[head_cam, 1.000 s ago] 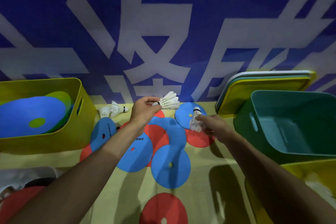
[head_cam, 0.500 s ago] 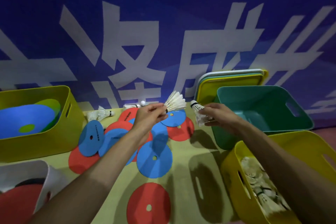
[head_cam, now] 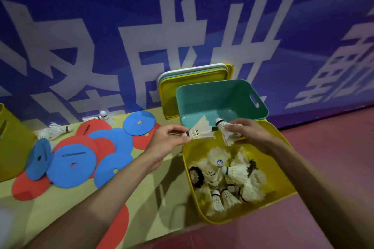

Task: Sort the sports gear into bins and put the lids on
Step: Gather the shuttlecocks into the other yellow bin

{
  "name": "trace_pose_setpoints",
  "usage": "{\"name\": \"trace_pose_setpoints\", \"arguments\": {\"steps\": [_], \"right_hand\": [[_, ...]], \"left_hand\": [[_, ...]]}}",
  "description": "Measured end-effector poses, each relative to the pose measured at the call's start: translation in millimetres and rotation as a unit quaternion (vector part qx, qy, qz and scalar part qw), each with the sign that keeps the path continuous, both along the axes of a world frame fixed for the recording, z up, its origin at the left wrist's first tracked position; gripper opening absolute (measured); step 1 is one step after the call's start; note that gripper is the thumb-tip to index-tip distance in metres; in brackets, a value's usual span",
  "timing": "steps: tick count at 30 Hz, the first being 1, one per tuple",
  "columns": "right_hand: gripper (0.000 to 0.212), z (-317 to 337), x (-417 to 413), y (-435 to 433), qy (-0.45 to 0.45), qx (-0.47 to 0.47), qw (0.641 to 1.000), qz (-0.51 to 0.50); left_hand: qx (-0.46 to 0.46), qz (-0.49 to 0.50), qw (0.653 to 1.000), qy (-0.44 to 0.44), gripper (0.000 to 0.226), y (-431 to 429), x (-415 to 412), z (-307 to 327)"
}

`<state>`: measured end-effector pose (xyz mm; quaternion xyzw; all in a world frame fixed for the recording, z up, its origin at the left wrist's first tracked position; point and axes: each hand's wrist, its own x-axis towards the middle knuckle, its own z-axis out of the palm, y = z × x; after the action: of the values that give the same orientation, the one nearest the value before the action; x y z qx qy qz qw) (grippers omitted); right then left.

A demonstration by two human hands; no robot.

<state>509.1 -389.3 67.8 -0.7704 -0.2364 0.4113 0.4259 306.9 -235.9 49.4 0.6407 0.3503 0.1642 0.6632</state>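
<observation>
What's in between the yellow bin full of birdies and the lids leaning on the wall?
The teal bin stands between the yellow bin and the stacked lids, as the head view shows. Nothing shows inside it.

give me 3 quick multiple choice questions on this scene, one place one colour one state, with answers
1. Where is the stack of lids? A) leaning on the wall behind the teal bin B) on the yellow bin C) flat on the discs
2. What colour is the bin holding the pile of shuttlecocks? A) teal B) white C) yellow
3. What are the hands doing? A) both open B) each pinches one shuttlecock C) both grip discs

Answers: 1 A, they stand on edge behind it. 2 C, the pile lies in the yellow bin. 3 B, the left hand and right hand each pinch one.
</observation>
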Motion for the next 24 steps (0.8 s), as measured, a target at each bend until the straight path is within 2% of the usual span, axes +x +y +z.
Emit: {"name": "trace_pose_setpoints", "arguments": {"steps": [4, 8, 11, 14, 19, 24], "right_hand": [[0.022, -12, 21, -36, -0.025, -0.029, 0.999, -0.001], [0.033, -21, 31, -61, -0.073, -0.067, 0.995, -0.001], [0.036, -26, 36, -70, -0.103, -0.098, 0.990, 0.011], [0.033, -29, 38, -70, -0.134, -0.123, 0.983, 0.027], [0.024, -15, 26, -45, -0.183, -0.089, 0.978, 0.037], [0.017, 3, -8, 0, -0.145, -0.005, 0.988, 0.048]], "left_hand": [[0.063, -0.110, 0.992, 0.025, 0.024, -28, 15, 0], [0.139, -0.236, 0.958, 0.082, 0.023, -44, 24, -6], [0.178, -0.275, 0.939, 0.105, 0.019, -54, 31, -13], [0.179, -0.303, 0.929, 0.116, 0.018, -58, 34, -15], [0.196, -0.288, 0.933, 0.095, 0.015, -42, 26, -7], [0.148, -0.201, 0.967, 0.054, 0.015, -8, -1, 2]]}}
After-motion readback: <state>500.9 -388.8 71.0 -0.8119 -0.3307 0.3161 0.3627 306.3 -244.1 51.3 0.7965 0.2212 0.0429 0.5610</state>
